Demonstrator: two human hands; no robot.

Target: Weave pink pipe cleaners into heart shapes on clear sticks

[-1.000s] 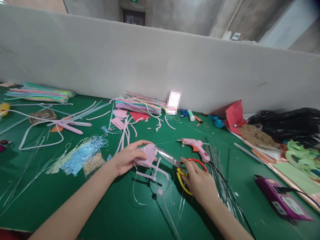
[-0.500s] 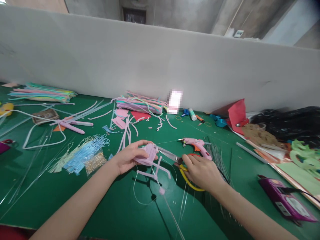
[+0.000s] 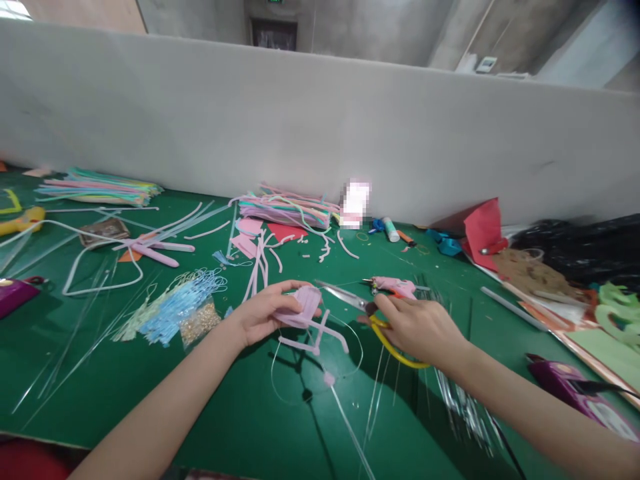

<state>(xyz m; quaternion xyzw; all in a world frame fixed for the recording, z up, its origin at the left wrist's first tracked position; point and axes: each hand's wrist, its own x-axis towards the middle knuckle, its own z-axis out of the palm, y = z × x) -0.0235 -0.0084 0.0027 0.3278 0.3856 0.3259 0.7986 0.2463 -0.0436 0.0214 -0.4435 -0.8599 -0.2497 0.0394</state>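
Observation:
My left hand [image 3: 270, 310] pinches a pale lilac craft piece [image 3: 306, 303] made of pipe-cleaner strips, with bent lilac strips hanging below it. A clear thread loops down from the piece, and a thin clear stick with a small lilac bead-like lump [image 3: 329, 379] runs below it toward the table's front edge. In my right hand [image 3: 413, 330] are yellow-handled scissors [image 3: 345, 295]. Their blades point left, with the tips close to the right side of the lilac piece. Behind my right hand lies a pink hot glue gun [image 3: 393, 285], partly covered by it.
Bundles of coloured pipe cleaners [image 3: 287, 212] lie along the grey partition [image 3: 300, 113]. Light-blue tassels [image 3: 175, 313] and a bag of gold beads [image 3: 200, 323] are at left. A purple device [image 3: 575, 393], thin metal wires [image 3: 465, 407] and a black bag [image 3: 585, 250] are at right.
My right hand has drawn the scissors slightly right, away from the lilac piece. My left hand still holds the piece, now tilted a little. The view has shifted slightly.

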